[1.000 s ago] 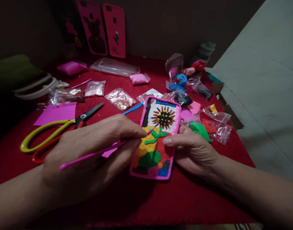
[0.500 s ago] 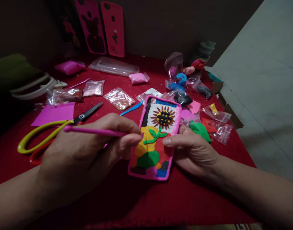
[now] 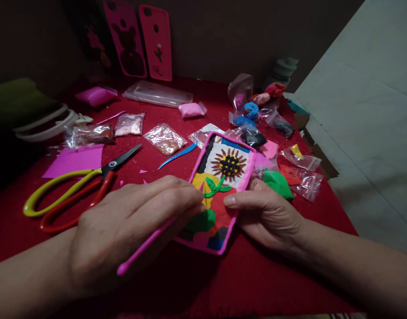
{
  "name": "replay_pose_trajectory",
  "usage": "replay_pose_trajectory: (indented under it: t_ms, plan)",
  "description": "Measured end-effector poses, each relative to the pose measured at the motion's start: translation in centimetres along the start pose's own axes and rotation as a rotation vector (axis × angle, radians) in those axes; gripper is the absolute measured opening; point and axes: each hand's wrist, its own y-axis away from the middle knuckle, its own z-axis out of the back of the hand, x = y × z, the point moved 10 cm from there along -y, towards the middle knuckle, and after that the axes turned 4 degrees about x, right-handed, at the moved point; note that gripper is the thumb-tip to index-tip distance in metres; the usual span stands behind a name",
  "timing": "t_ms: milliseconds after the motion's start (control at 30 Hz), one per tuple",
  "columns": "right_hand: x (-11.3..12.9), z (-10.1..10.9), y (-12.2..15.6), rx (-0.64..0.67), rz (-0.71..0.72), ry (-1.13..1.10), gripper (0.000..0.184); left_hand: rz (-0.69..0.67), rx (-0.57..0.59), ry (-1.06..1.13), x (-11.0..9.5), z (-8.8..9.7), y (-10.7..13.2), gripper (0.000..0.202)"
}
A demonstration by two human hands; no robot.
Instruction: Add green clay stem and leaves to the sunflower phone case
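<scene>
The left hand (image 3: 130, 230) pinches a pink tool (image 3: 145, 244) between thumb and fingers, its rounded end pointing back toward the person. The right hand (image 3: 266, 215) grips the right edge of the case (image 3: 220, 190), thumb pressed on top, other fingers hidden underneath. The case (sunflower on white, colour patches below) is tilted above the red cloth (image 3: 203, 283). Beyond lie scissors (image 3: 77, 188), a blue tool (image 3: 178, 155), clay bags (image 3: 165, 138), and two pink cases (image 3: 140, 40) leaning on the wall.

head view | worn camera | faces forward-down | close over red table (image 3: 263, 274)
</scene>
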Motion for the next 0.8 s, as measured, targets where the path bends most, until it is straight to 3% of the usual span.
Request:
replay_pose_trajectory:
  t_ms: [100,300,433,800]
  plan:
    - [-0.1,-0.1,0.0,0.011,-0.006,0.011,0.059,-0.091,0.088,-0.046,-0.6,-0.6,0.5,0.026]
    - [0.0,-0.4,-0.1,0.029,0.001,0.02,0.056,0.162,-0.032,-0.075,0.1,0.2,1.5,0.034]
    - [0.0,-0.4,0.0,0.022,0.002,0.016,0.058,0.084,0.013,-0.017,-0.5,-0.3,1.0,0.032]
    - [-0.1,-0.5,0.1,0.042,0.003,0.0,0.061,0.186,-0.078,-0.033,-0.4,-0.1,1.0,0.034]
